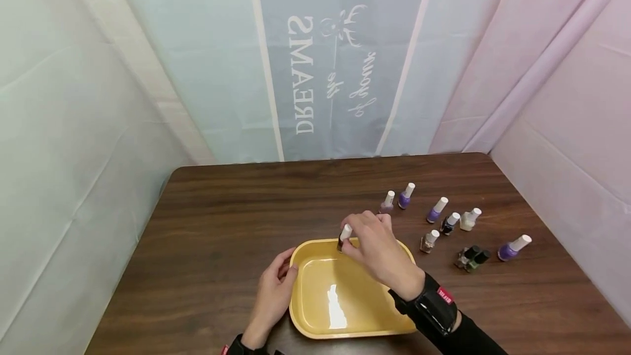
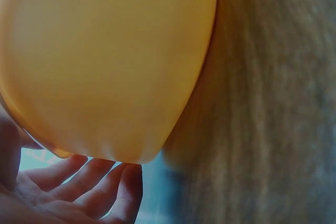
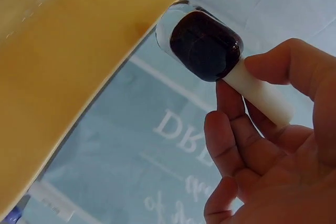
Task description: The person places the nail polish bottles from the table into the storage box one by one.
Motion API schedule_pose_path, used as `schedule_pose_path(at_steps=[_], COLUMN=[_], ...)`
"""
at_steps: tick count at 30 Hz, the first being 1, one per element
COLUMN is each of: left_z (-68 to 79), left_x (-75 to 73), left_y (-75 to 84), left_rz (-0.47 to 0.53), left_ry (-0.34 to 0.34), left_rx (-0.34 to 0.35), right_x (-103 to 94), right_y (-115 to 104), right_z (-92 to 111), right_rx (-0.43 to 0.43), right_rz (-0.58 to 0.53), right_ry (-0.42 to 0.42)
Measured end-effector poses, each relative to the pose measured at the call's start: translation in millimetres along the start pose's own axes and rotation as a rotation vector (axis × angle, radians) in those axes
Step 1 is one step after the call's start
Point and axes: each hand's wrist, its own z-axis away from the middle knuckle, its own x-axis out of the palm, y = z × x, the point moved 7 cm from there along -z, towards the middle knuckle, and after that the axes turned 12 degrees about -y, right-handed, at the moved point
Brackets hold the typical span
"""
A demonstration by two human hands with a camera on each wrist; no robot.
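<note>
Bottle of dark nail polish, glass and white-capped, is pinched in the right hand's grip at the far rim of a glossy yellow rounded-rectangular tray. The left hand's grip holds the tray's left edge. Beyond and right of the tray, small capped polish bottles occupy a brown wood-grain desk.

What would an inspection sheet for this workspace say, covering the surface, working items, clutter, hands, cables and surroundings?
Surface: dark wood-grain table.
Job's things: yellow tray; dark bottle at its far edge, contact unclear; nine more bottles beyond and right of the tray, two with black caps.
Clutter: nothing seen.
Left hand: grips the tray's left edge.
Right hand: holds the dark bottle by its white cap.
Cables: nothing seen.
Surroundings: pastel hangings behind and at both sides, the rear bearing sideways lettering.
</note>
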Motion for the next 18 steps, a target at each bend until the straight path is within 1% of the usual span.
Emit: schedule_pose_path(at_steps=[3, 10, 14, 18], left_z=[-0.6, 1.4, 1.5, 1.4], left_x=[0.6, 1.0, 1.1, 0.3], left_y=[1.2, 4.4, 5.1, 5.1], left_rz=[0.010, 0.060, 0.073, 0.075], left_ry=[-0.017, -0.042, -0.052, -0.053], left_rx=[0.024, 0.068, 0.079, 0.074], right_x=[4.5, 24.7, 34.3, 43.8], right_y=[-9, -23, -28, -31], right_z=[-1, -6, -10, -14], right_rx=[-0.035, -0.088, -0.104, -0.114], right_rz=[-0.001, -0.001, 0.008, 0.026], right_ry=[-0.014, -0.103, -0.128, -0.164])
